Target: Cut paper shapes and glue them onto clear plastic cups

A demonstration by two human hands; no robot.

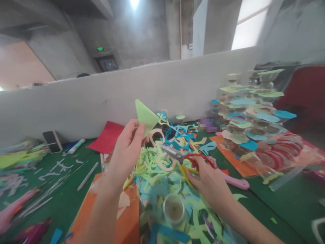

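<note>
Past blue strip (170, 233), before back edge of table (291, 203), pinching green paper (147, 119) with left fingers (138, 135), gripping scissors (180, 157) with right fingers (199, 164).

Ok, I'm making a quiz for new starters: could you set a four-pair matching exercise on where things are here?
1. Green paper
2. Scissors
3. Red sheet
4. Clear cup

A. By the pale partition
B. In the right hand's fingers
C. Among paper scraps
D. In the left hand's fingers

Pairs: 1-D, 2-B, 3-A, 4-C.
</note>
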